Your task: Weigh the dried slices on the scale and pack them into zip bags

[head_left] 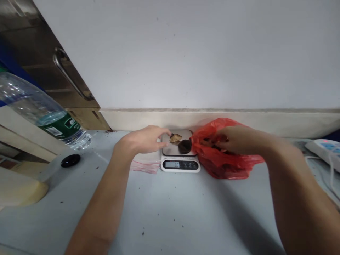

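A small white digital scale (180,166) stands on the table near the wall, its display showing what looks like 0.0. On its metal plate lie a light brown dried piece (175,137) and a dark, rounded piece (185,146); their kind is unclear. My left hand (148,140) hovers at the plate's left side, thumb and fingers apart, holding nothing. To the right of the scale sits a red plastic bag (225,166), its mouth open. My right hand (233,139) reaches into it among brown pieces, fingertips partly hidden and blurred.
Clear zip bags (145,166) lie left of the scale. A water bottle (57,122) and a black round object (70,160) are further left, with a pale cylindrical object (23,189) nearer. A white power strip (325,148) with a cable is at right. The wall (212,60) rises behind.
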### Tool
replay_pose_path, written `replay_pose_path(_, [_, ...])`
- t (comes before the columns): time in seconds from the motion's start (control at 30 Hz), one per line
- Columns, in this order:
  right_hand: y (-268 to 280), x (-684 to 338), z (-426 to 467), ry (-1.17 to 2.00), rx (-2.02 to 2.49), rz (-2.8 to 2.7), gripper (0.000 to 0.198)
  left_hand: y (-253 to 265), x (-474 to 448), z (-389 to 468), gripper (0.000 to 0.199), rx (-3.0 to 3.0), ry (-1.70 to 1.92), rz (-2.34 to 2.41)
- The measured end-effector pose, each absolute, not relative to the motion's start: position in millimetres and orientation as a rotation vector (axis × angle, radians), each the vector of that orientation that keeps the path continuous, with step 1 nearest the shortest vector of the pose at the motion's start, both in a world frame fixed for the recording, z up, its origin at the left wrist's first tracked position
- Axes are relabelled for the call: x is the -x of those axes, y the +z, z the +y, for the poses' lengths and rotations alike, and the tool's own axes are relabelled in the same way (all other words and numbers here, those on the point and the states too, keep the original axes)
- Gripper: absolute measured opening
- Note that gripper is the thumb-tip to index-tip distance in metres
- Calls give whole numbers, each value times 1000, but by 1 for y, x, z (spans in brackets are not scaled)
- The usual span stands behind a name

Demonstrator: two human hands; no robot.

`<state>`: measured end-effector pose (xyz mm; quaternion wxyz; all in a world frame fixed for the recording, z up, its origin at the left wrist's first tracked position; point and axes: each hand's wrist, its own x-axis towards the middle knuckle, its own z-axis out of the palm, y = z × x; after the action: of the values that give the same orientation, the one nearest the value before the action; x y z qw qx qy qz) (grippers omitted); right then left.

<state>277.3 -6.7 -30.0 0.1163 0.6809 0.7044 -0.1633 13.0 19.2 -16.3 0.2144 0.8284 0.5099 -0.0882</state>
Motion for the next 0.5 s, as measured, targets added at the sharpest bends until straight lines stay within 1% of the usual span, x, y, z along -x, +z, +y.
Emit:
replay_pose_path(0.07, [-32, -285, -4, -463, -2122, 2022, 19, -20, -21, 16, 48, -2362, -159, 1327])
replay_pose_path(0.1, [-32, -287, -3, -436, -2212, 2029, 19, -22, -26, 14, 46, -2389, -122, 1275])
replay_pose_path(0.2, [-31, -291, -4, -375, -2402, 2111, 26, -27, -41, 5, 40, -2464, -18, 1105])
replay_pose_path(0.27, [-30, -294, -5, -342, -2444, 2150, 31, -32, -52, -2, 41, -2510, 45, 1015])
replay_pose_path(0.3, [-30, -296, -6, -309, -2469, 2151, 36, -34, -57, -5, 44, -2531, 65, 995])
replay_pose_path(0.37, [-33, -302, -6, -215, -2555, 2130, 55, -40, -68, -10, 48, -2604, 76, 980])
replay_pose_path(0.43, [-37, -312, -5, -113, -2652, 2113, 71, -45, -78, -13, 39, -2719, 45, 965])
replay_pose_path(0.5, [-37, -322, -4, -60, -2654, 2176, 79, -48, -87, -15, 27, -2817, 5, 916])
